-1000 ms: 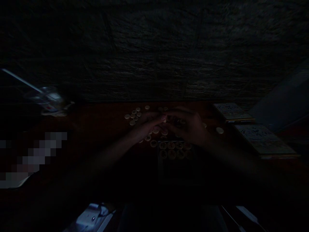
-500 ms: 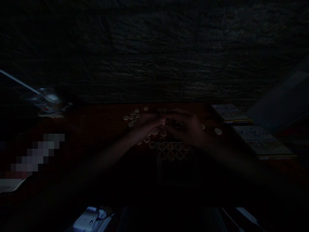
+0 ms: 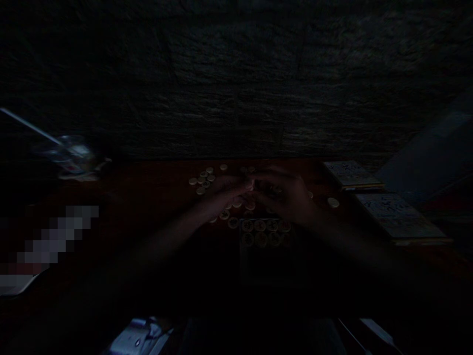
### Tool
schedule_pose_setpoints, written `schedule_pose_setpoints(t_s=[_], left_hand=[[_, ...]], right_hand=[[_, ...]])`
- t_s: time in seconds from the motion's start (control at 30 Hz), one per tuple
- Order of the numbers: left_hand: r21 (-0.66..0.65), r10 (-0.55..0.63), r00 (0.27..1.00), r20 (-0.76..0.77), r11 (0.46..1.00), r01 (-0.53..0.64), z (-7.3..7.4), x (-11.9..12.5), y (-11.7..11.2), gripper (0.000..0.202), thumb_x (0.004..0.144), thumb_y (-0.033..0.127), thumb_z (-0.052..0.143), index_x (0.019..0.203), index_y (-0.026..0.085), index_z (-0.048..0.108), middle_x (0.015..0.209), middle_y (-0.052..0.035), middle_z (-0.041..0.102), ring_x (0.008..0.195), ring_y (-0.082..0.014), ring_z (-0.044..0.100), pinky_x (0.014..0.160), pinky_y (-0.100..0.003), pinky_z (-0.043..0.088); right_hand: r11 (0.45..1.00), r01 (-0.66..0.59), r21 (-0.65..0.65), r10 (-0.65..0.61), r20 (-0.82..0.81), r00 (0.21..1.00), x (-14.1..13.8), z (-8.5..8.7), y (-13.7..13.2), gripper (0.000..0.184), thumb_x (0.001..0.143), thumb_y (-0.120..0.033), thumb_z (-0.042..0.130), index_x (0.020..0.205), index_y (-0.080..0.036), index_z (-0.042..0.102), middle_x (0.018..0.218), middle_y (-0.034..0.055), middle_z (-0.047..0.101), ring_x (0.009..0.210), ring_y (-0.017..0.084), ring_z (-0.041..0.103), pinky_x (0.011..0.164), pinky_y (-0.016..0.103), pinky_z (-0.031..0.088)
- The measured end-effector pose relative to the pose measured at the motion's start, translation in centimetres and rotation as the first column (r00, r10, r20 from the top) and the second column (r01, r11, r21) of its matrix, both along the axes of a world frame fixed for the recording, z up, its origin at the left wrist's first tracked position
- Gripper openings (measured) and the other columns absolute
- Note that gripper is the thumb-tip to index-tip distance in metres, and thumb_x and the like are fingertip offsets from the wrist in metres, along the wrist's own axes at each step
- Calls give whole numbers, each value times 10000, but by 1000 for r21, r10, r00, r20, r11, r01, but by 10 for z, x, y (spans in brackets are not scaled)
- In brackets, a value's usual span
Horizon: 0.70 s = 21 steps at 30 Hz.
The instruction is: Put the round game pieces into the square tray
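Observation:
In dim light, my left hand (image 3: 229, 190) and my right hand (image 3: 286, 192) meet at the fingertips above scattered round Chinese chess pieces (image 3: 224, 214). A small pale Chinese chess piece (image 3: 253, 185) shows between the fingers of both hands, partly covered. My left fingers are pressed together on it. The right thumb and fingers curve in from the other side and close on the same spot. Just below the hands, a shallow square box (image 3: 271, 266) holds two rows of pieces, marked with dark or reddish characters. More loose pieces lie beneath my hands, partly hidden.
On the right side of the dark wooden table (image 3: 148, 197) lie two printed flat boxes (image 3: 401, 214) and a single piece (image 3: 333, 202). A clear cup with a straw (image 3: 79, 155) stands at the far left. Behind the table rises a rough stone wall (image 3: 221, 98).
Both hands stay almost in place; the fingertips shift slightly around the small piece. The picture is a little darker. The box and loose pieces have not moved.

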<state>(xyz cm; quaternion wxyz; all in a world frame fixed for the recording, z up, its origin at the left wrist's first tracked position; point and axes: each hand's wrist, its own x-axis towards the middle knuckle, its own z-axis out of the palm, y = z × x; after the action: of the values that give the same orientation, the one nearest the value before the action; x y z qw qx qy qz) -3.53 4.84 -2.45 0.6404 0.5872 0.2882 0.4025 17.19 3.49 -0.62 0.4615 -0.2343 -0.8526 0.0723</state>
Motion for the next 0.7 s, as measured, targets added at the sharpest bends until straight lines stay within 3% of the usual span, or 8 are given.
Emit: schedule_pose_setpoints(t_s=[0.43,0.7], left_hand=[[67,64,996,-60,996,-60,1,1,-2,278,806,364,808,917,136,694,792,-56,746,671,-158,732,636,-256,579],[-21,31,995,92,999,-29,7,3,-5,282,798,341,797,940,109,723,822,-77,758,671,-167,733,632,-278,611]], right_hand=[[997,49,-53,-49,13,999,-2,0,0,231,906,-246,716,1130,-210,759,1057,75,765,927,208,734,786,327,581],[997,19,-79,-21,-23,1000,-2,1,0,271,890,-223,753,1160,-229,736,1100,67,755,989,203,712,839,336,566]])
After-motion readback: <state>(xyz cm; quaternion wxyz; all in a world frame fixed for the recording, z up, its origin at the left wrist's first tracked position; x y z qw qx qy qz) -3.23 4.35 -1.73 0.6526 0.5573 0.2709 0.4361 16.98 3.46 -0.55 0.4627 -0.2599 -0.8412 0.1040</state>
